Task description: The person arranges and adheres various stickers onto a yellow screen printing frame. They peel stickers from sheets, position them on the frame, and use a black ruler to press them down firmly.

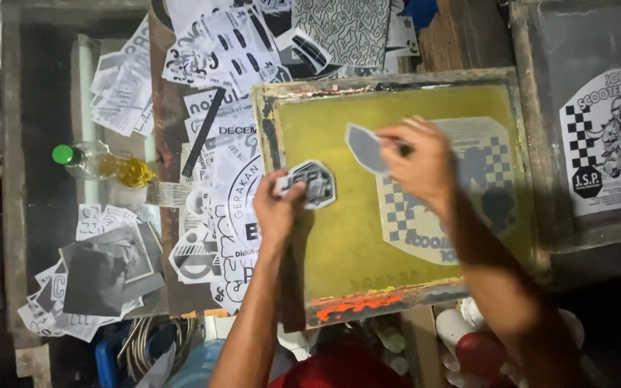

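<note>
At the far left, a clear plastic bottle (102, 162) with a green cap and yellowish liquid lay on its side on the counter (44, 93), with loose black-and-white printed sheets (120, 90) above it and a pile of grey and printed paper scraps (98, 276) below it. Further right, more printed sheets overlapped beside a wooden-framed printing screen (389, 190) with yellow mesh, its lower edge smeared with orange ink.

The left hand (278, 208) sat over the screen's left part, its fingers pinching an octagonal black-and-white sticker (316, 183) by its left edge, just above the mesh. To its right, the right hand (418, 162) pinched a small grey piece of paper (364, 147), lifted over the mesh beside a pale checkered design (411, 219) showing in the screen. The two hands were close together but apart.

At the far right, a second frame held a sheet with a checkered scooter print (609, 140).
</note>
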